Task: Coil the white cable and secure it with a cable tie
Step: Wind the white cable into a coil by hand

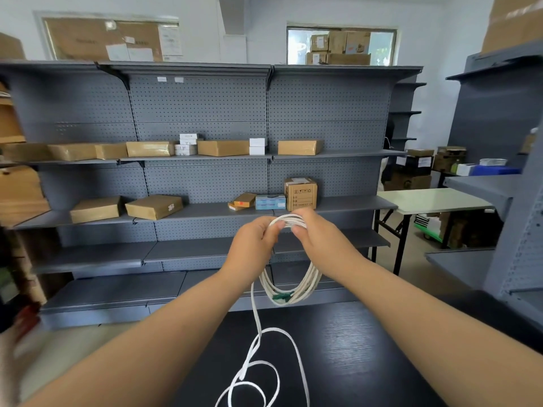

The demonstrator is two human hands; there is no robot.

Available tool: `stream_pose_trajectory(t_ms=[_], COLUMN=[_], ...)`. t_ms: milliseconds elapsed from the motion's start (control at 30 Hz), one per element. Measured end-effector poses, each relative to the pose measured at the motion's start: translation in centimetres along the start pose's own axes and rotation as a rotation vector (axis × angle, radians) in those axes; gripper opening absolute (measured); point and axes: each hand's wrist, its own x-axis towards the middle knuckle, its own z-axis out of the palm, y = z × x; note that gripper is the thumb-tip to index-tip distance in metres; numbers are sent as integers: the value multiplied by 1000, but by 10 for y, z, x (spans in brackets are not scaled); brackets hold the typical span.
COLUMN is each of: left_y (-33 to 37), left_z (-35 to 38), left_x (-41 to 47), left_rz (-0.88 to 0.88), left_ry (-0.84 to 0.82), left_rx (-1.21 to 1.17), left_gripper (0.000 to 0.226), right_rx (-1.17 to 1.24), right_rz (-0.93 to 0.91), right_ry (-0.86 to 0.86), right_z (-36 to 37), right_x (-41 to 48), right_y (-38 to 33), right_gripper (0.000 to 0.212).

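Observation:
Several turns of the white cable (308, 280) hang as a coil in front of me, above a black table (352, 356). My left hand (254, 245) and my right hand (316, 239) both grip the top of the coil, close together, fingers curled round the strands. A green connector (282, 296) shows at the bottom of the coil. From the coil, a loose length of the cable drops and lies in open loops on the table's near part. No cable tie is visible.
Grey pegboard shelving (205, 207) with cardboard boxes stands behind the table. A white folding table (432, 199) sits to the right, and another grey shelf unit (505, 183) is at the far right. A blurred red object (26, 318) is at the left edge.

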Motion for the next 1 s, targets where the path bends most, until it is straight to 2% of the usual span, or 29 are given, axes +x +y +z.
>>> stream_pose_trajectory(t_ms=[100, 233, 300, 433, 600, 767, 867, 1000], left_y=[0, -2, -3, -1, -5, -4, -3, -2], left_z=[-2, -3, -3, -1, 0, 5, 8, 13], left_x=[2, 3, 3, 0, -5, -7, -7, -9], left_rz=[-27, -77, -108, -209, -240, -197, -179, -66], left_ry=[-23, -74, -100, -124, -197, -189, -140, -40], left_rx=[40, -21, -123, -482, -626, -544, -479, -227], left_gripper=[36, 38, 37, 25, 18, 9, 12, 21], right_rx=[-54, -82, -72, 12, 168, 239, 337, 432], right_rz=[7, -8, -7, 30, 147, 227, 266, 307], right_ry=[0, 7, 13, 84, 226, 366, 433, 426], right_z=[-1, -4, -5, -7, -9, -9, -6, 0], right_x=[0, 0, 0, 0, 2, 3, 2, -2], right_y=[1, 2, 2, 5, 15, 21, 25, 28], right_gripper=[24, 24, 23, 24, 24, 24, 19, 17])
